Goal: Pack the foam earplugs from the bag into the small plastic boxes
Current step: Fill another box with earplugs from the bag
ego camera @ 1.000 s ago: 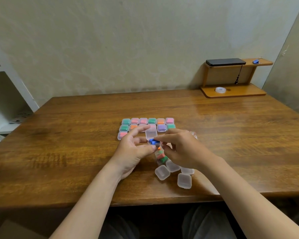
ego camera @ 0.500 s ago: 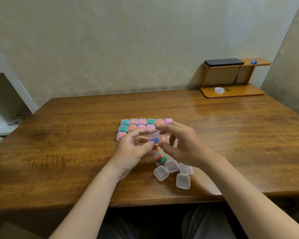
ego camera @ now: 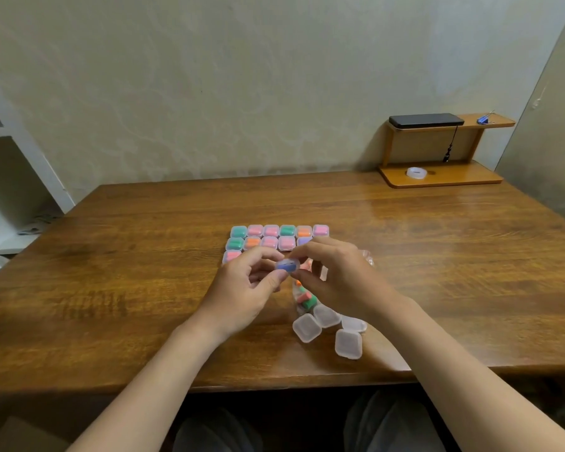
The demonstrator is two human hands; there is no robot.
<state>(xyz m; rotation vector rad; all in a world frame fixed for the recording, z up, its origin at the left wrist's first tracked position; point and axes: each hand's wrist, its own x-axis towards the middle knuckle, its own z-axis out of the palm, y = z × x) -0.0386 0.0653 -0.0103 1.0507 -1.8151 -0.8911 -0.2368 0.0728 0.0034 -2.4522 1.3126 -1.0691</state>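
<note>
Over the table [ego camera: 137,275], left hand [ego camera: 242,290], right hand [ego camera: 341,278] pinching small box [ego camera: 287,265]

We see a glossy, varnished wood table [ego camera: 144,288], frosted translucent plastic boxes [ego camera: 348,344], matt foam earplugs [ego camera: 308,301] in a thin clear plastic bag [ego camera: 296,293], a smooth wooden shelf [ego camera: 454,179], and a matt, patchy plaster wall [ego camera: 242,93].

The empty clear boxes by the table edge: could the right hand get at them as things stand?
Probably yes: the empty boxes lie uncovered close to the right hand. But it and the left hand pinch the blue-filled box, so it must let go first.
</note>
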